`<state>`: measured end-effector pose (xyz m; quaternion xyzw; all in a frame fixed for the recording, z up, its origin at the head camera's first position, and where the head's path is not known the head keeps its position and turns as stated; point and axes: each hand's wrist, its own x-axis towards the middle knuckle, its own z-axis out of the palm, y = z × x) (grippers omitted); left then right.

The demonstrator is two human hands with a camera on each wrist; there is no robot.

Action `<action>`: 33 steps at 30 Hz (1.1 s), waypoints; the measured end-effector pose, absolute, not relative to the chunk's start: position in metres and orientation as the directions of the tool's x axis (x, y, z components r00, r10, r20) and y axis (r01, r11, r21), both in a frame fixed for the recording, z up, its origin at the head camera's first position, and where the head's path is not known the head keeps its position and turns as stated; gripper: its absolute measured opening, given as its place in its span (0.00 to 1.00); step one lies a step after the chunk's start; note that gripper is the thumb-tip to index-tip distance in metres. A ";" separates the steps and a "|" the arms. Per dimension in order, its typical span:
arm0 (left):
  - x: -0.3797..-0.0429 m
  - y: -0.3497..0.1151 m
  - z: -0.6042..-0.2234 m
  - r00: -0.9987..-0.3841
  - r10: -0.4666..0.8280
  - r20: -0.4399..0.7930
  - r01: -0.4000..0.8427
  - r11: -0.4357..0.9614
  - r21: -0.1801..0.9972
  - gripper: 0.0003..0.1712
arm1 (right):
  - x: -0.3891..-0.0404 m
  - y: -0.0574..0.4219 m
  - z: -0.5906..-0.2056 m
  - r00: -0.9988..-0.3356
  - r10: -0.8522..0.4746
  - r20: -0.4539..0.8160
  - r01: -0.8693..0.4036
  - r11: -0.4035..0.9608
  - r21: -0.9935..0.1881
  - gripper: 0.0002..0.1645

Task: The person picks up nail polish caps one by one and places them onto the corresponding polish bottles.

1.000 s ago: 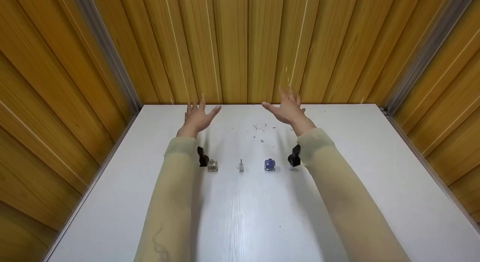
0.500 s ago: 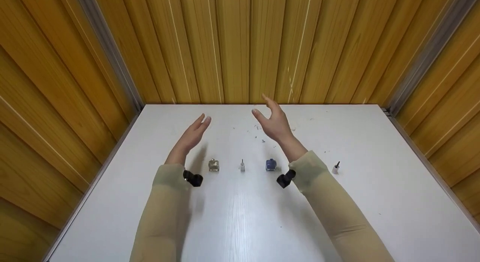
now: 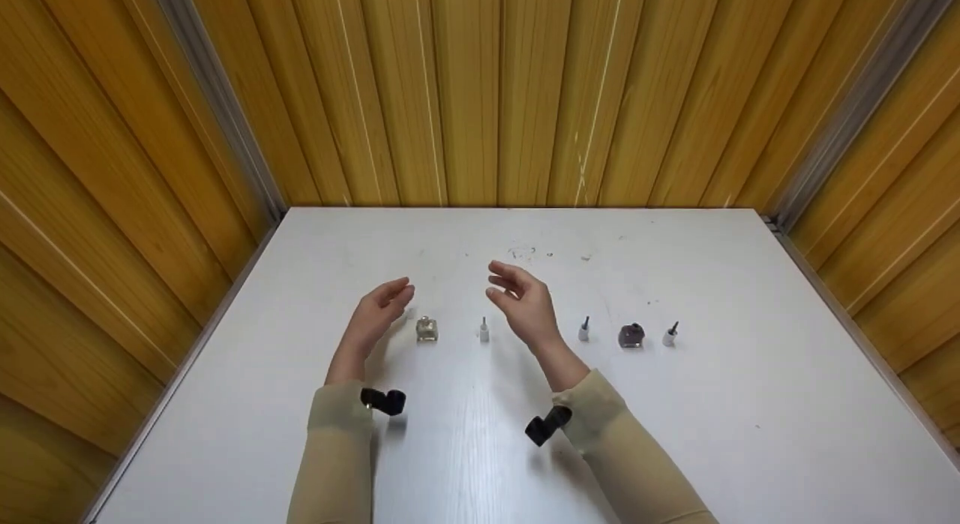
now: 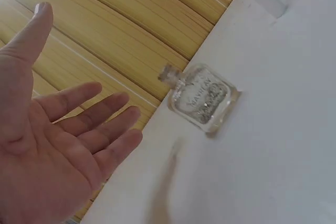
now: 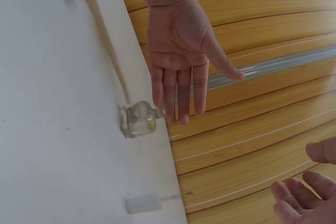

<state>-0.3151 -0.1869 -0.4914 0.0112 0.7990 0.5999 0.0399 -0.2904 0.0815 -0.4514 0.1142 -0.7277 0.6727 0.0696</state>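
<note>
My left hand (image 3: 379, 317) hovers above the table, fingers slightly bent, holding nothing. Just right of it stands a small clear glass nail polish bottle (image 3: 427, 329) with glittery contents; its neck has no cap in the left wrist view (image 4: 205, 100). Farther right, a white nail polish cap (image 3: 484, 332) stands with its brush upward. My right hand (image 3: 531, 310) is raised between that cap and a second white brush cap (image 3: 584, 330), also holding nothing. In the right wrist view both palms show: the left hand (image 5: 178, 45) and, partly, the right hand (image 5: 310, 203).
To the right stand a dark nail polish bottle (image 3: 631, 336) and another white brush cap (image 3: 670, 335). A pale object (image 3: 410, 312) is half hidden by the left hand. Dark specks mark the white table (image 3: 465, 464) toward the back. Wood-patterned panels (image 3: 465, 96) enclose it.
Both hands have drawn back toward the body, and the right hand has also moved left. The caps and dark bottle on the right have come into view; the blue bottle is now hidden.
</note>
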 end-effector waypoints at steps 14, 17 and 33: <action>-0.305 -0.183 -0.531 -0.992 0.093 -0.082 -0.066 0.163 0.984 0.35 | -0.293 0.073 -0.512 -0.992 -0.057 0.115 -0.121 0.118 -0.986 0.30; -0.306 -0.181 -0.534 -0.994 0.096 -0.060 -0.042 0.178 0.983 0.32 | -0.294 0.071 -0.519 -0.992 -0.077 0.098 -0.109 0.143 -0.984 0.30; -0.308 -0.174 -0.539 -0.997 0.078 -0.018 0.007 0.312 0.950 0.28 | -0.295 0.071 -0.538 -0.996 -0.048 0.069 -0.079 0.245 -0.966 0.26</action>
